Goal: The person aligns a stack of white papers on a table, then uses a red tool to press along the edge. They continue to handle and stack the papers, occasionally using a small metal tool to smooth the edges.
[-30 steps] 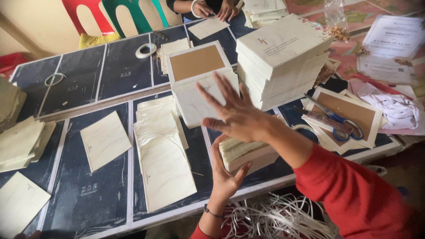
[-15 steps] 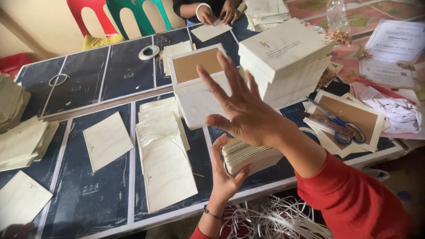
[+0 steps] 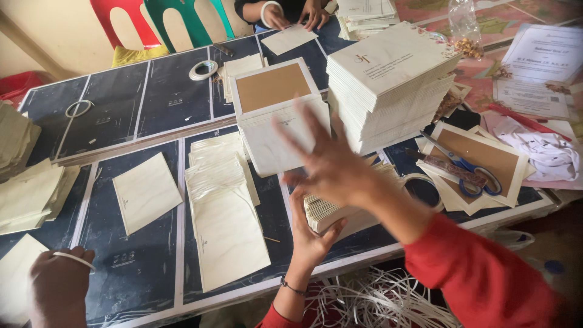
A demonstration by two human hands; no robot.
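My right hand [image 3: 331,167] hovers blurred above the table with its fingers spread and nothing in it. Below it lies a low stack of cream cards [image 3: 358,214] at the table's near edge. My left hand [image 3: 310,237] reaches up from below and grips the left end of that stack, thumb against its front. Just beyond my right hand sit a white pile of sheets [image 3: 267,146] and a shallow box with a brown inside [image 3: 273,86]. A red sleeve covers my right arm.
A tall pile of cream envelopes [image 3: 388,76] stands at the right, with scissors [image 3: 467,173] on a brown-lined tray. Overlapping cream sheets [image 3: 221,206] lie at the left. Another person's hand [image 3: 57,282] is at the bottom left, and a second person's hands [image 3: 291,12] are at the far edge. Tape rolls [image 3: 203,70] lie on the dark tabletop [image 3: 152,91].
My right hand stays raised over the card stack, its fingers now spread wider and blurred. My left hand keeps its hold. Another person's hand has come into view at the bottom left.
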